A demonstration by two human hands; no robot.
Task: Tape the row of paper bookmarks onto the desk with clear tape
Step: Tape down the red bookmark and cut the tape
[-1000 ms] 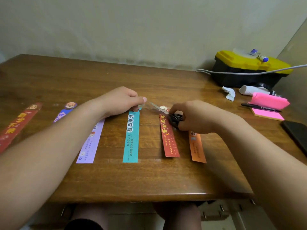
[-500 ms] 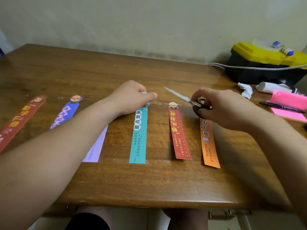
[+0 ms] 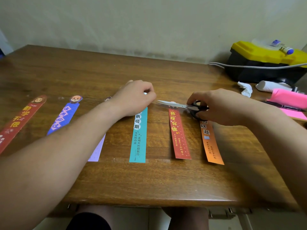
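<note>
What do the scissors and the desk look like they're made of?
Scissors: bright metal blades, likely steel, by their shine; black handles look like plastic. Desk: wood or veneer, by its grain, with a glossy varnish that reflects light.

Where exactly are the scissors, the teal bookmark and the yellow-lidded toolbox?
scissors (image 3: pixel 176 105), head view, on the blades.
teal bookmark (image 3: pixel 138 140), head view, middle of the strip.
yellow-lidded toolbox (image 3: pixel 259 51), head view, on its lid.

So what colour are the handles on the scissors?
Black scissors handles, gripped by the right hand, head view.
</note>
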